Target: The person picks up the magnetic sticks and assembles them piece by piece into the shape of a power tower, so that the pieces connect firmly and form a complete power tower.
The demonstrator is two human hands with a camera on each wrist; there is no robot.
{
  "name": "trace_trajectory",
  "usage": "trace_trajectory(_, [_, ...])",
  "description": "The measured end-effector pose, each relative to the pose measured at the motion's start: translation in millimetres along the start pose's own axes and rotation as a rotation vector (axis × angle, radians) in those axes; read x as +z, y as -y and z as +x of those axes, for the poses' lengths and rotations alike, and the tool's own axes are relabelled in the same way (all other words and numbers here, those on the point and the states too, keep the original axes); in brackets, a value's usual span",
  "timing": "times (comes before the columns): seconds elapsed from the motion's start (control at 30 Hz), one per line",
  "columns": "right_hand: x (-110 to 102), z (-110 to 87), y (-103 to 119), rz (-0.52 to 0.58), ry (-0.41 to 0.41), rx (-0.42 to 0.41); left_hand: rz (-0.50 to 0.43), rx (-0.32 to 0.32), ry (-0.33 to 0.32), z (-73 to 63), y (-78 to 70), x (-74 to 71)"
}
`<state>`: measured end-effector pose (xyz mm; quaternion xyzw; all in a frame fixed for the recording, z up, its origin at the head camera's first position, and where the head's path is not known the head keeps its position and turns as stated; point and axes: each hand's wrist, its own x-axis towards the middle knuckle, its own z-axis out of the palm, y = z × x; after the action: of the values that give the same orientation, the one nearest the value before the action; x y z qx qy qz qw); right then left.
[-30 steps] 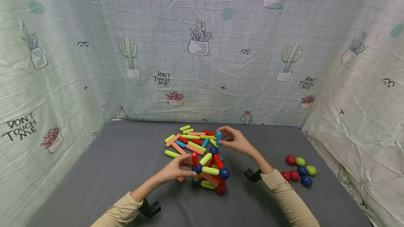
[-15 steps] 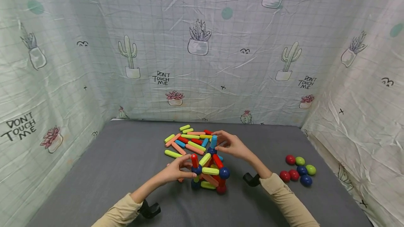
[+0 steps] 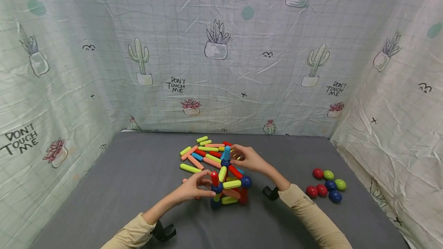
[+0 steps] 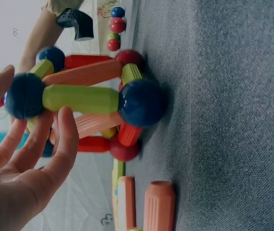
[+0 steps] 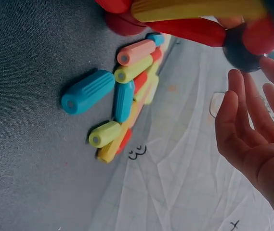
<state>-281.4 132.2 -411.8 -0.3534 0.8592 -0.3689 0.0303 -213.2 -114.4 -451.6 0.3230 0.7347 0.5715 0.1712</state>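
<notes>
A frame of magnetic sticks and balls stands in front of me, with lime, red and salmon sticks (image 3: pixel 232 184) joined by navy and red balls. My left hand (image 3: pixel 194 187) grips the navy ball (image 4: pixel 25 96) at its near left top corner, thumb on one side and fingers on the other. A short red stick (image 3: pixel 215 178) rises from that ball. At the far top corner, my right hand (image 3: pixel 250 158) holds another navy ball (image 5: pixel 240 50) between thumb and fingertips. Upright on this ball is a blue stick (image 3: pixel 227 152), leaving my right fingers just beside it.
Loose coloured sticks (image 3: pixel 189 168) lie scattered behind and left of the frame. Several red, lime and navy balls (image 3: pixel 322 190) sit in a group at the right of the grey table (image 3: pixel 145 172). A patterned curtain (image 3: pixel 221 80) encloses the back and sides.
My right hand has brought the blue stick down and left onto the far navy ball, then shifted its hold to that ball. The frame's far top corner has moved left; my left hand has barely moved.
</notes>
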Motion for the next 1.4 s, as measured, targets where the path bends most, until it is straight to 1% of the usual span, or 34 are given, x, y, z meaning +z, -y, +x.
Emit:
trace_trajectory(0.17, [4,11.9,-2,0.001,0.009,-0.036,-0.050,0.034,0.053,-1.1,-3.5,2.5])
trace_trajectory(0.27, [6,16.6,-5,0.000,0.011,-0.061,-0.080,0.049,0.072,-0.8,-4.2,4.0])
trace_trajectory(0.33, [7,18.4,-8,0.002,0.014,-0.060,-0.091,0.050,0.075,-0.7,-3.7,4.6])
trace_trajectory(0.43, [4,18.5,-9,0.006,0.006,-0.026,-0.104,0.040,0.070,-0.6,-3.8,5.4])
trace_trajectory(0.5, [1,19.8,-16,-0.030,-0.026,0.000,-0.104,0.045,0.064,-0.1,-3.8,6.1])
trace_trajectory(0.57, [0,22.0,-25,-0.091,-0.069,0.023,-0.100,0.054,0.052,0.8,-2.8,7.3])
trace_trajectory(0.63, [1,25.8,-38,-0.167,-0.110,0.038,-0.093,0.061,0.036,1.7,-1.5,8.5])
trace_trajectory(0.67, [2,28.8,-47,-0.201,-0.127,0.051,-0.090,0.066,0.028,2.0,-1.1,9.3])
trace_trajectory(0.73, [4,33.1,-58,-0.247,-0.142,0.073,-0.087,0.074,0.014,2.7,-0.3,11.0])
trace_trajectory(0.83, [8,40.4,-71,-0.284,-0.130,0.110,-0.085,0.080,0.002,3.4,-1.0,13.3])
trace_trajectory(0.97, [14,46.8,-81,-0.362,-0.066,0.126,-0.069,0.095,-0.002,4.7,-1.7,16.0])
trace_trajectory(1.07, [18,46.7,-85,-0.428,-0.010,0.126,-0.067,0.100,0.002,5.3,-1.7,17.2])
trace_trajectory(1.17, [19,43.1,-87,-0.460,0.012,0.115,-0.074,0.098,0.009,5.5,-1.5,17.9])
trace_trajectory(1.23, [18,39.0,-87,-0.451,0.021,0.116,-0.074,0.097,0.010,5.2,-1.6,18.2])
trace_trajectory(1.27, [16,36.2,-87,-0.426,0.025,0.125,-0.072,0.096,0.009,4.9,-1.7,18.4])
trace_trajectory(1.4, [6,20.9,-84,-0.275,0.040,0.184,-0.065,0.089,-0.003,3.5,-2.5,18.9])
